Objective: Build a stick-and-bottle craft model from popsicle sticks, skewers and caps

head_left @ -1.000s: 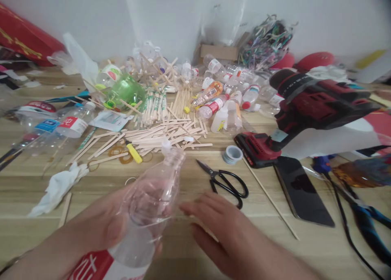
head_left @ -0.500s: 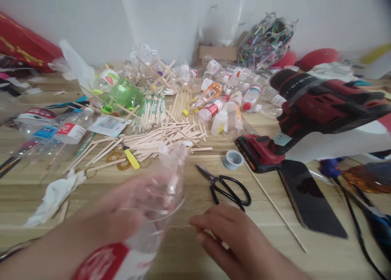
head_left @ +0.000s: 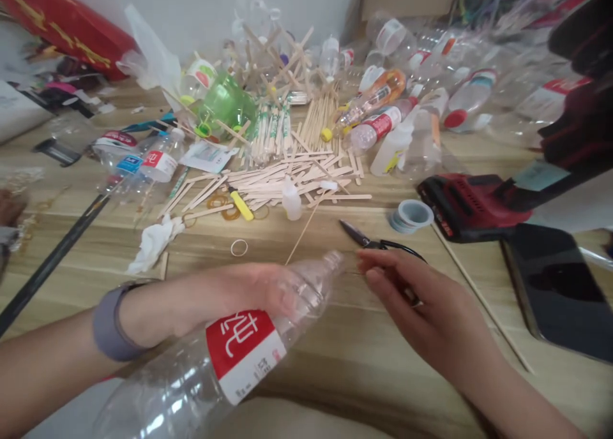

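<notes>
My left hand [head_left: 249, 292] is wrapped round the upper part of a clear empty plastic bottle [head_left: 215, 362] with a red and white label, held slanting with its open neck toward the upper right. My right hand [head_left: 421, 305] lies over the black handles of a pair of scissors [head_left: 368, 241] on the wooden table [head_left: 335, 349], fingers stretched toward the bottle's neck. Only the scissor blades and part of one handle loop show; whether the fingers grip the handles is hidden.
A heap of wooden craft sticks [head_left: 282, 184], skewers, rubber bands and small bottles fills the middle. A red cordless drill [head_left: 483, 200] and a dark phone [head_left: 555, 292] lie at the right, a tape roll [head_left: 412, 215] beside the drill, a crumpled tissue [head_left: 156, 241] at the left.
The view has tipped down and closer. The bottle has swung from nearly upright to a low slant. My right hand has moved forward onto the scissors' handles.
</notes>
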The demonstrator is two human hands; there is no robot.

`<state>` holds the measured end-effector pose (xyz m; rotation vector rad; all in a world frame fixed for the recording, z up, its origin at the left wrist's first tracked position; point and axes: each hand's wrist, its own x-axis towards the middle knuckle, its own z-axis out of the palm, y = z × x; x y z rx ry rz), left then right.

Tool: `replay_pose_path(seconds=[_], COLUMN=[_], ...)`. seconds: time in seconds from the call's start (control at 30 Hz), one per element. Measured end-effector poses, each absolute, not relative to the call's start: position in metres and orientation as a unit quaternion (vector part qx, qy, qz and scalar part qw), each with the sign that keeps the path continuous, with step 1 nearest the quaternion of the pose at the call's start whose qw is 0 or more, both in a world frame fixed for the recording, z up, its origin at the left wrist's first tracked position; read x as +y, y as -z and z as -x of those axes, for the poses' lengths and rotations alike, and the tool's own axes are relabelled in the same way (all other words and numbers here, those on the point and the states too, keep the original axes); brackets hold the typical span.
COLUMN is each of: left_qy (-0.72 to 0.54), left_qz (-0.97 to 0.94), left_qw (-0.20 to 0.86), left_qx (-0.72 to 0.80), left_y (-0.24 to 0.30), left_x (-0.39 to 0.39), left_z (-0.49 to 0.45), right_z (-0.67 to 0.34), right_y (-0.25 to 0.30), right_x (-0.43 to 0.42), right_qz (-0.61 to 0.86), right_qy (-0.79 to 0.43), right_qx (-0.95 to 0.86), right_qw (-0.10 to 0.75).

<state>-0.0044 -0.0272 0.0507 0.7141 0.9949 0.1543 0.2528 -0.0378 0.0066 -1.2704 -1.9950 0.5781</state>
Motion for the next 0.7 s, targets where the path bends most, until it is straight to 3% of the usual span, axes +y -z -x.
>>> replay_pose_path(seconds=[0.1,0.47,0.7], left_qy=[-0.056,-0.007,0.042], left_qz=[-0.35,-0.414,-0.456], left_qw=[0.846,0.813,0.785], left_qx=[0.398,0.409,0.417], left_y=[-0.052,-0.053,-0.059], left_x=[-0.023,-0.028,-0.023], left_z=[0.001,0.011,0.011], right_z=[-0.252,-0.254,-0.261], right_y=[-0.007,-0.006,-0.01], right_x=[-0.037,-0.036,-0.036], right_qz=[0.493,0.412,0.336], right_qy=[-0.258,-0.469,-0.552], right_qx=[-0.751,-0.684,-0.702], right_qw=[0.354,0.377,0.3])
